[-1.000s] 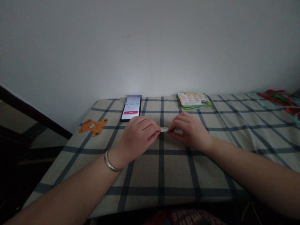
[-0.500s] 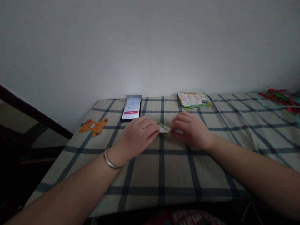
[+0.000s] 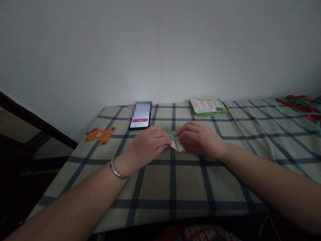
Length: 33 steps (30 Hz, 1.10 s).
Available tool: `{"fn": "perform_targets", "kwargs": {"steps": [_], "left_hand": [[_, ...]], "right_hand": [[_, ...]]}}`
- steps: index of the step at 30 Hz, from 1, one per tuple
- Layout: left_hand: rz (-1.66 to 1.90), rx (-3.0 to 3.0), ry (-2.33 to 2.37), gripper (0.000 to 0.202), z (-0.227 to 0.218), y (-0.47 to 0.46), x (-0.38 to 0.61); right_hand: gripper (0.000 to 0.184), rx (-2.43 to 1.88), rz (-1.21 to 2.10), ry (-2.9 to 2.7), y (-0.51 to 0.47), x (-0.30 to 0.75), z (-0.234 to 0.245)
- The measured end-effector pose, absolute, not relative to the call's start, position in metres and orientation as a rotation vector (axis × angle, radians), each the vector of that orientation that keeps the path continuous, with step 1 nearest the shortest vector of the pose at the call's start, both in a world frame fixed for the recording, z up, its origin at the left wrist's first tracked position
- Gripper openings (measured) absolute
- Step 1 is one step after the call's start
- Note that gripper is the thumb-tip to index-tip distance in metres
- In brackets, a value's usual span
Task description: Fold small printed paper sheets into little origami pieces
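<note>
Both my hands rest on a checked tablecloth [image 3: 175, 180], close together at the middle of the table. My left hand [image 3: 147, 145], with a silver bangle [image 3: 115, 170] on its wrist, is curled and pinches one side of a small folded printed paper [image 3: 177, 146]. My right hand [image 3: 200, 139] is curled too, its fingertips gripping the paper's other side. The paper shows green, red and white print between the two sets of fingertips; part of it is hidden under the fingers.
A lit phone [image 3: 140, 119] lies flat behind my left hand. A stack of printed green-edged sheets [image 3: 207, 107] sits at the back near the wall. Red and green strips [image 3: 299, 104] lie at the far right. An orange bear patch [image 3: 100, 135] marks the cloth at left.
The paper between my fingertips, seen edge-on as a thin white sliver a second ago, has turned and spread so its printed face shows. Both hands have moved slightly closer together.
</note>
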<state>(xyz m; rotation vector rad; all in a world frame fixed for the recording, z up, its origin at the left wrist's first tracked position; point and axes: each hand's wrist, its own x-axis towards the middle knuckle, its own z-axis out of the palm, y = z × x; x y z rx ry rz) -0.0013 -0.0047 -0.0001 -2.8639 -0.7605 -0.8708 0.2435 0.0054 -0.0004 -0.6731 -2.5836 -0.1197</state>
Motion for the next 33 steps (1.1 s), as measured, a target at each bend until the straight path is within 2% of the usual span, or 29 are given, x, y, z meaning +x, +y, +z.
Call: {"fn": "perform_targets", "kwargs": {"steps": [6, 14, 25, 33], "left_hand": [[-0.917, -2.976, -0.73, 0.013, -0.0023, -0.0005, -0.0008], [-0.778, -2.893, -0.853, 0.021, -0.0043, 0.0008, -0.0004], [-0.651, -2.959, -0.911, 0.016, -0.0057, -0.0011, 0.0013], [-0.584, -2.955, -0.949, 0.02, -0.0075, -0.003, 0.0011]], "right_hand": [[0.015, -0.607, -0.151, -2.623, 0.0067, 0.2426, -0.0001], [0.016, -0.499, -0.194, -2.696, 0.005, 0.2429, 0.0021], [0.021, -0.622, -0.156, -2.744, 0.0042, 0.2415, -0.0033], [0.019, -0.76, -0.191, -2.69, 0.0069, 0.2406, -0.0039]]}}
